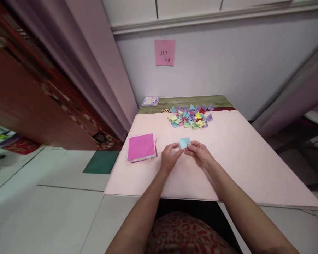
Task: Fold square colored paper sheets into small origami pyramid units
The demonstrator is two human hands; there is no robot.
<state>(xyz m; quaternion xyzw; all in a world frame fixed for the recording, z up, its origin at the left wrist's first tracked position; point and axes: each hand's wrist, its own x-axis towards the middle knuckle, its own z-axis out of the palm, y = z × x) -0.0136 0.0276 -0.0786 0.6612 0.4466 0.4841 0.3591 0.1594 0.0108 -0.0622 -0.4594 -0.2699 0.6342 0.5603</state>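
A small light-blue folded paper square (184,142) is raised in front of me over the pink-covered table. My right hand (198,152) pinches its lower right corner between thumb and fingers. On the other side, my left hand (171,157) is curved with thumb and forefinger apart, the tips close to the paper's left edge; whether they touch it I cannot tell. Beyond both hands lies a heap of small folded paper pieces (192,117) in blue, purple, yellow, green, pink and red. A stack of square paper sheets (141,147), magenta on top, lies left of my left hand.
Pink paper (243,158) covers most of the table. A small pile of printed cards or booklets (151,101) sits at the back left corner. On the wall hangs a pink note (164,52) with handwriting. A purple curtain (95,60) hangs left of the table.
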